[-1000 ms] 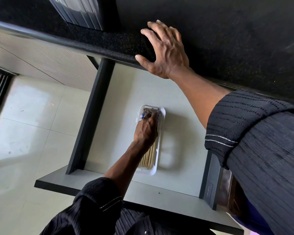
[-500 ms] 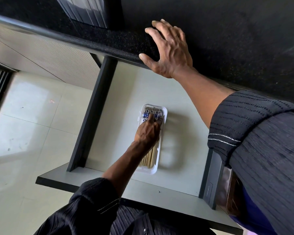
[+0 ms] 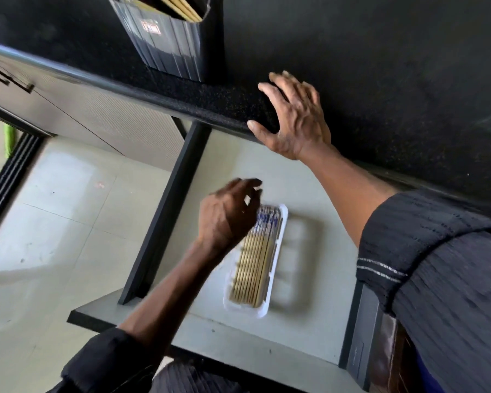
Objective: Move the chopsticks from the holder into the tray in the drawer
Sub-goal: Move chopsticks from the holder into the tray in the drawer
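Left of the drawer, pale floor tiles run to a dark ribbed threshold strip, with something green past it. Above the tiles, a grey cabinet front carries a dark handle. The black speckled counter spans the top, overhanging the open drawer. On the counter, up and left of the drawer, stands the dark ribbed holder with a few chopsticks showing at its mouth. The drawer has a dark left wall and a pale grey floor. The left hand hovers blurred over the far end of the white tray, fingers loosely spread and holding nothing visible. The tray lies mid-drawer, filled with a row of chopsticks, blue-patterned ends toward the counter. Right of the tray, the right hand presses flat on the counter edge, fingers apart, empty. A dark sleeve fills the right side.
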